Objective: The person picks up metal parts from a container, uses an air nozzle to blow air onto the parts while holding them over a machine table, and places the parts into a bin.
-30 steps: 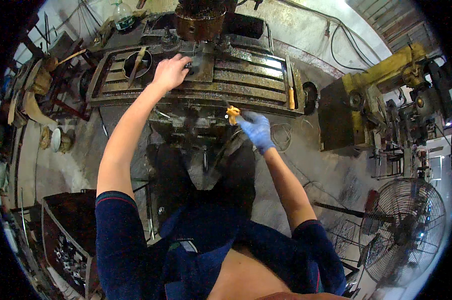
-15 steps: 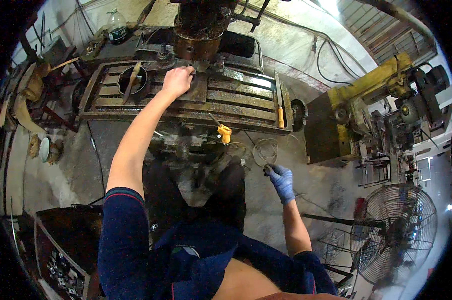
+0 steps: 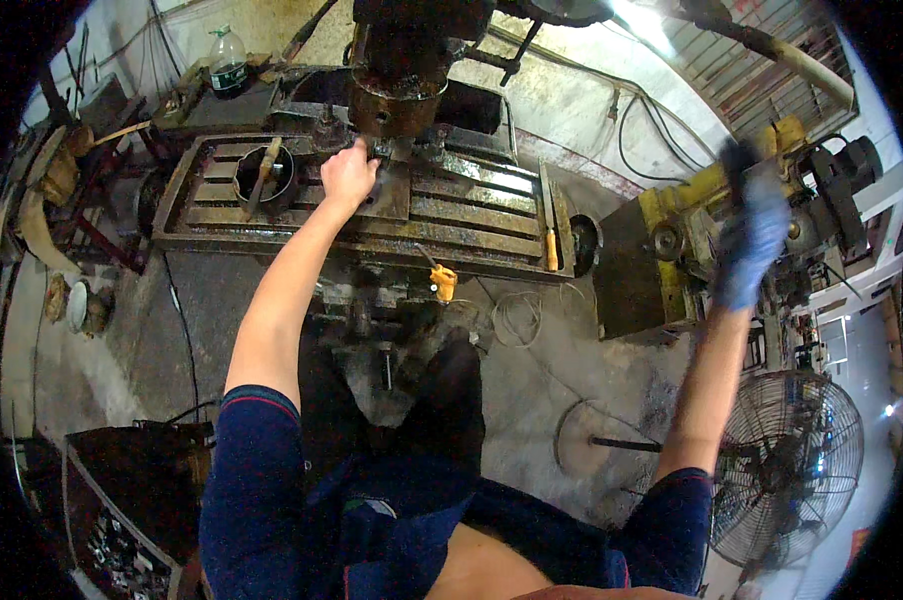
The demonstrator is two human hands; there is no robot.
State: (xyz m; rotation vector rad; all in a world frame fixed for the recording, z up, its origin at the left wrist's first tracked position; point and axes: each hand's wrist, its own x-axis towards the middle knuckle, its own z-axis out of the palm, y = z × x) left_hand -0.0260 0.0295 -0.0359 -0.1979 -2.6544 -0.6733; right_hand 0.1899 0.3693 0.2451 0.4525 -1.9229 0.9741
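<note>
My left grip (image 3: pixel 349 180), bare and partly curled, reaches over the slotted bench (image 3: pixel 472 240), its fingertips just under the machine head (image 3: pixel 397 100) and beside the dark flat plate (image 3: pixel 394 200). Shadow covers the fingertips, so I cannot tell whether they have closed on anything. My right grip (image 3: pixel 755 240), in a blue glove, is well apart to the right and too blurred to show how open it is; the dark shape (image 3: pixel 740 165) at its far end may be something held or only gloved fingers.

Left of my left grip is the pot (image 3: pixel 290 180), the brush (image 3: pixel 265 172) laid across it, I judge so its handle is easy to take. The file (image 3: pixel 551 235) lies off to that grip's right at the bench end, presumably to free the middle. Nearer me than that grip, the yellow gun-like tool (image 3: pixel 444 283) sits at the front edge. The machine head crowds the space above my left grip, while the fan (image 3: pixel 797 470) stands nearer me than my right grip, partly behind my forearm
</note>
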